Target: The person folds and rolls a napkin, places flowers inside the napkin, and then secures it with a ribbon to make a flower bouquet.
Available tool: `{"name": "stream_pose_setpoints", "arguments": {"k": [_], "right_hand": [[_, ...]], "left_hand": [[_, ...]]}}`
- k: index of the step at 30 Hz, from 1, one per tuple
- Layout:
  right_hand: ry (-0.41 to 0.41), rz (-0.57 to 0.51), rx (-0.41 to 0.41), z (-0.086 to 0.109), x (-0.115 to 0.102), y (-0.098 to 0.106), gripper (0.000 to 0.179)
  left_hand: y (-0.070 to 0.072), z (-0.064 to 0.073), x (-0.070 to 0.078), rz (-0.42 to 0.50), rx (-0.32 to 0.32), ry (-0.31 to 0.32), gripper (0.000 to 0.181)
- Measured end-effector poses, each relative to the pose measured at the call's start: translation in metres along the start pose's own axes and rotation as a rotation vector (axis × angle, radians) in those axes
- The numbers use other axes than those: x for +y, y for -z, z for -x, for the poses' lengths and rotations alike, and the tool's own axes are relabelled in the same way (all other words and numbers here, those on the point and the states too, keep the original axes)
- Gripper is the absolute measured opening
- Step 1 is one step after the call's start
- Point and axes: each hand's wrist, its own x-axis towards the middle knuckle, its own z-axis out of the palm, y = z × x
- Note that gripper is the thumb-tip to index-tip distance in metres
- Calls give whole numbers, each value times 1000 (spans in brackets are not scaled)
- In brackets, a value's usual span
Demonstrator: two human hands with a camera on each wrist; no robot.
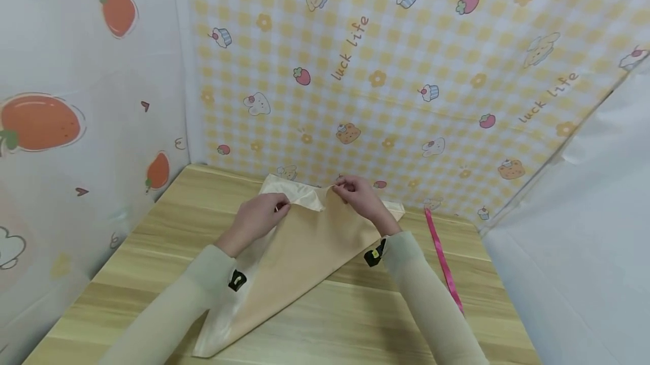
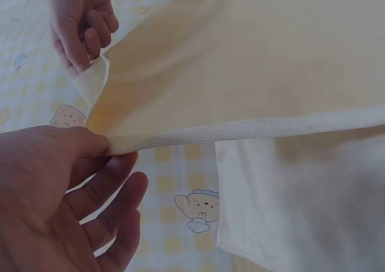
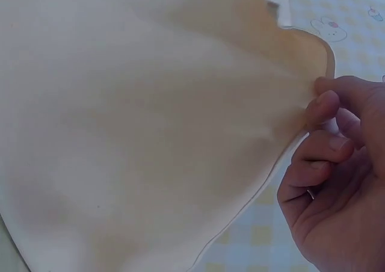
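Your left grip (image 1: 259, 217) pinches the cream cloth (image 1: 299, 258), and your right grip (image 1: 359, 196) pinches its edge nearby! It's spread slantwise across the worktop (image 1: 152, 241), a pink ribbon (image 1: 443, 259) to the right.

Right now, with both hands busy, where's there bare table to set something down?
Bare table shows left, between the fruit-print wall and the cloth; front, between the cloth's lower edge and your right sleeve; and right, beyond the pink ribbon. The middle is crowded: left hand and right hand pinch the cloth there.
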Motion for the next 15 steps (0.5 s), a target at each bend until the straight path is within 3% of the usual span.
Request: {"name": "stream_pose_setpoints", "arguments": {"k": [6,15], "right_hand": [[14,-13,57,-11,-2,-4,26],[45,3,85,-18,-14,-9,20]], "left_hand": [[6,-4,-6,14,18,6,20],[19,-11,-10,57,22,72,26]]}}
